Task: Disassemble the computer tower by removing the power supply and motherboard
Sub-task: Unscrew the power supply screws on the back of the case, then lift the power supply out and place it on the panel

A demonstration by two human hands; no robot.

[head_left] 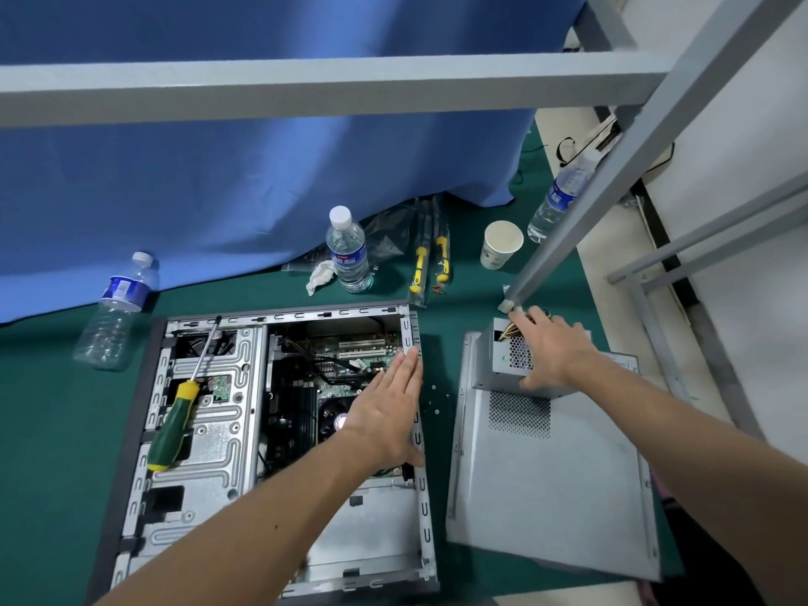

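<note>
Your right hand [552,352] is gripping the power supply [507,356], fingers clamped over its top, as it sits on the side panel [551,483]. Your left hand [387,406], fingers flat together, is lying directly over the motherboard [350,360] inside the case [210,430].

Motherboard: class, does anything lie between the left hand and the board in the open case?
Nothing visible does. The left hand lies flat, open, directly over the motherboard. The power supply sits outside on the side panel, under the right hand.
</note>
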